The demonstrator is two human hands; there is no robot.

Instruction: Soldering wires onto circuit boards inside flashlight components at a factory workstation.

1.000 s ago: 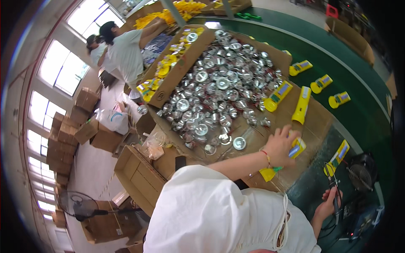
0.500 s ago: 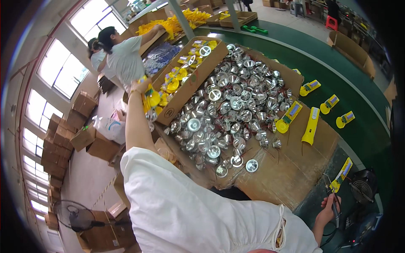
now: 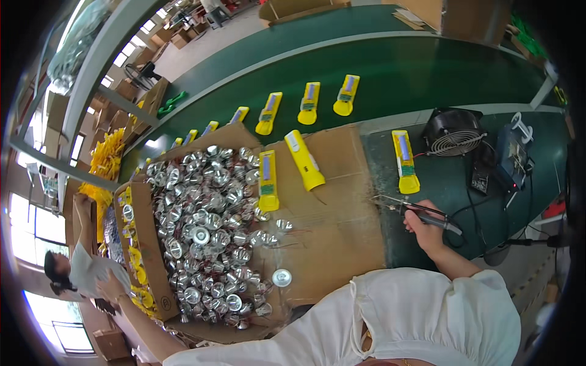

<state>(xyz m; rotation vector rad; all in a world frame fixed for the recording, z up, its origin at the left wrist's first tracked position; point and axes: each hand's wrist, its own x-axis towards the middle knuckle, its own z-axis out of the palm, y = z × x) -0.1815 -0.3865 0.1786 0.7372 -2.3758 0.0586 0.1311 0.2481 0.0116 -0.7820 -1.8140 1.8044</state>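
My right hand [image 3: 425, 229] is closed around a soldering iron [image 3: 450, 226], its tip pointing left over the cardboard's edge. Just beyond the tip lies an open yellow flashlight housing [image 3: 404, 163] with a green circuit board. At the lower left my left hand [image 3: 112, 287] is stretched out with fingers apart and nothing visible in it. It is beside a long carton [image 3: 160, 268] of yellow flashlight parts. A heap of silver reflectors with wires [image 3: 207, 222] lies between my arms. On the cardboard sheet [image 3: 332, 244] rest a yellow flashlight [image 3: 304, 162] and another open housing [image 3: 267, 183].
Several open yellow housings, one a flashlight half [image 3: 309, 104], line the green belt [image 3: 390, 73] behind a metal rail. A black fan [image 3: 453, 133] and a soldering station [image 3: 513, 160] with cables stand at right. A co-worker [image 3: 91, 268] stands at far left by yellow parts.
My view has swung to the right. The yellow parts my left hand held are no longer in it. My right hand keeps hold of the soldering iron, whose tip is now away from the housing.
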